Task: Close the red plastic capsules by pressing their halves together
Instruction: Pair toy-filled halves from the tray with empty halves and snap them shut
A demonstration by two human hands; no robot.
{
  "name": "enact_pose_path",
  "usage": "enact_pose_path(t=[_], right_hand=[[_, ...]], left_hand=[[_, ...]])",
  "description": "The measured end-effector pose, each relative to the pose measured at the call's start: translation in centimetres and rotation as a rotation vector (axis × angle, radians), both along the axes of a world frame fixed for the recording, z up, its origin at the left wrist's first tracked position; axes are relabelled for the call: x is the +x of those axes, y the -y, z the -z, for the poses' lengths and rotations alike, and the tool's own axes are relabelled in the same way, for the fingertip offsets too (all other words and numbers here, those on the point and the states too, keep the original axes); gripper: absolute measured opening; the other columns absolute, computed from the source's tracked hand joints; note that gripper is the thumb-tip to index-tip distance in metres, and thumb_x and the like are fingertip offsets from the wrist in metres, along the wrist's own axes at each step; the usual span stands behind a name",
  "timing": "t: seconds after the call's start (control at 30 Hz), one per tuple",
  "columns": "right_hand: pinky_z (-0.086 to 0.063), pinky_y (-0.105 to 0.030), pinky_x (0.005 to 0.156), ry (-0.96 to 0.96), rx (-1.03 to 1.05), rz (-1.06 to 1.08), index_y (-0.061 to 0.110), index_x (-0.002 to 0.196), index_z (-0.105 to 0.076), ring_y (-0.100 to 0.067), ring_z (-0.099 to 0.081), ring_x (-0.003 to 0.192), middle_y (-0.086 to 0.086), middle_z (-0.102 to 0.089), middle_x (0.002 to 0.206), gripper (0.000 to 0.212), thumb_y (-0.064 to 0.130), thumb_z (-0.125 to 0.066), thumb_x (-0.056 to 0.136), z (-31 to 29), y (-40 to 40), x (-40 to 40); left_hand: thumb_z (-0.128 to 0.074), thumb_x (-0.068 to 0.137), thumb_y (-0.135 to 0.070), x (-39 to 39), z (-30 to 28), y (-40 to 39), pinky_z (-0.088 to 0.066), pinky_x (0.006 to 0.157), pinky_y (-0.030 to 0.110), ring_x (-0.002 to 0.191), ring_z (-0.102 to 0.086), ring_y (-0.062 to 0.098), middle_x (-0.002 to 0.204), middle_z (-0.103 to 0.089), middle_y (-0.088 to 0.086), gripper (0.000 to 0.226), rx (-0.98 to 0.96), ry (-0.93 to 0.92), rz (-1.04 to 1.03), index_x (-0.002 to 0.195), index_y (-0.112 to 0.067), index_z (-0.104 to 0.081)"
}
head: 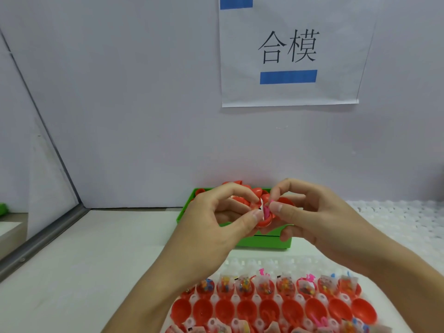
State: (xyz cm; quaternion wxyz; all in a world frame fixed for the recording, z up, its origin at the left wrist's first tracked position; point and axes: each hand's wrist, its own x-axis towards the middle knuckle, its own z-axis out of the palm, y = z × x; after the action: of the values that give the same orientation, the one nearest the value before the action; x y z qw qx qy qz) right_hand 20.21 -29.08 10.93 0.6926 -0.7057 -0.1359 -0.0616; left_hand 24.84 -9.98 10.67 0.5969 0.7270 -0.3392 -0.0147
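Above the green bin (262, 243), 2 hands meet on 1 red capsule (264, 221). Left hand (216, 224) pinches its half; right hand (312, 217) pinches the other half, white slip poking out between.

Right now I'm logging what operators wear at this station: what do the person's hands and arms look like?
Both hands are bare: the left hand and right hand show no gloves, rings or watch. The forearms are uncovered as far as the frame shows, with no sleeves in view. Fingernails look short and unpainted.
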Motion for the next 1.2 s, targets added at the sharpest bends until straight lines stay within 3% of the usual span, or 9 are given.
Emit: enact_pose_path(t=[0.17,0.27,0.37,0.43,0.57,0.77,0.93,1.1,1.2], right_hand=[[-0.054,-0.020,0.061,-0.006,-0.018,0.025,0.012,0.084,-0.067,-0.022,-0.073,0.079,-0.008,-0.073,0.083,0.019,0.030,-0.068,0.077,-0.2,-0.2,-0.2],[-0.054,-0.020,0.061,0.004,-0.060,0.073,0.010,0.084,-0.067,-0.020,-0.073,0.077,-0.007,-0.074,0.082,0.028,0.036,-0.071,0.075,-0.2,-0.8,-0.3],[-0.055,-0.020,0.061,0.019,-0.112,0.133,0.005,0.087,-0.066,-0.014,-0.071,0.070,-0.005,-0.074,0.079,0.017,0.023,-0.069,0.085,0.2,-1.0,-0.1],[-0.055,-0.021,0.062,-0.007,-0.064,0.120,0.002,0.088,-0.065,-0.017,-0.071,0.071,-0.009,-0.073,0.080,0.016,0.017,-0.066,0.087,0.3,-0.9,0.1],[-0.055,-0.021,0.063,-0.036,-0.002,0.098,0.004,0.085,-0.066,-0.023,-0.072,0.075,-0.015,-0.073,0.084,0.026,0.028,-0.067,0.077,0.1,-0.8,0.0],[-0.056,-0.022,0.063,-0.044,-0.005,0.107,0.006,0.084,-0.067,-0.021,-0.073,0.074,-0.009,-0.072,0.079,0.026,0.030,-0.069,0.075,0.2,-1.0,0.0],[-0.055,-0.020,0.061,-0.060,-0.008,0.113,0.004,0.085,-0.067,-0.014,-0.070,0.067,-0.003,-0.070,0.073,0.013,0.017,-0.066,0.088,0.3,-1.0,0.0],[-0.057,-0.021,0.064,-0.064,0.008,0.095,0.012,0.079,-0.072,-0.014,-0.069,0.068,0.000,-0.068,0.070,0.023,0.035,-0.069,0.074,0.0,-1.2,-0.1],[-0.057,-0.021,0.064,-0.064,-0.018,0.091,0.014,0.077,-0.072,-0.014,-0.068,0.066,0.000,-0.069,0.072,0.018,0.031,-0.073,0.074,0.0,-1.1,-0.1]], left_hand=[[-0.079,0.079,-0.031,-0.2,-0.1,0.0,-0.061,0.083,0.041,0.081,-0.074,0.015,0.081,-0.073,-0.003,0.013,0.026,0.044,-0.046,0.090,-0.029,-0.072],[-0.082,0.079,-0.027,-0.4,-0.1,0.2,-0.060,0.077,0.028,0.078,-0.072,0.010,0.079,-0.072,-0.005,0.014,0.068,0.121,-0.102,0.087,-0.030,-0.070],[-0.084,0.075,-0.029,-0.7,-0.2,0.4,-0.056,0.072,0.017,0.076,-0.072,0.006,0.078,-0.072,-0.008,0.017,0.100,0.184,-0.133,0.085,-0.031,-0.070],[-0.082,0.073,-0.036,-0.6,-0.2,0.4,-0.057,0.074,0.019,0.077,-0.071,0.006,0.078,-0.072,-0.009,0.018,0.084,0.158,-0.122,0.086,-0.031,-0.071],[-0.076,0.064,-0.050,-0.4,-0.3,0.1,-0.057,0.077,0.022,0.080,-0.072,0.008,0.080,-0.073,-0.009,0.030,0.030,0.117,-0.098,0.087,-0.031,-0.073],[-0.081,0.065,-0.044,-0.5,-0.1,0.3,-0.059,0.074,0.024,0.077,-0.072,0.009,0.081,-0.072,-0.007,0.036,0.034,0.135,-0.127,0.097,-0.037,-0.065],[-0.079,0.063,-0.047,-0.8,0.2,0.8,-0.058,0.066,0.025,0.073,-0.067,0.009,0.076,-0.069,-0.008,0.032,0.037,0.232,-0.153,0.083,-0.029,-0.063],[-0.080,0.065,-0.043,-0.7,0.4,0.8,-0.055,0.062,0.022,0.071,-0.063,0.007,0.074,-0.068,-0.013,0.025,0.040,0.285,-0.162,0.081,-0.028,-0.068],[-0.084,0.067,-0.037,-0.7,0.4,0.8,-0.053,0.060,0.018,0.073,-0.063,0.008,0.075,-0.068,-0.012,0.024,0.075,0.305,-0.168,0.082,-0.028,-0.068]])
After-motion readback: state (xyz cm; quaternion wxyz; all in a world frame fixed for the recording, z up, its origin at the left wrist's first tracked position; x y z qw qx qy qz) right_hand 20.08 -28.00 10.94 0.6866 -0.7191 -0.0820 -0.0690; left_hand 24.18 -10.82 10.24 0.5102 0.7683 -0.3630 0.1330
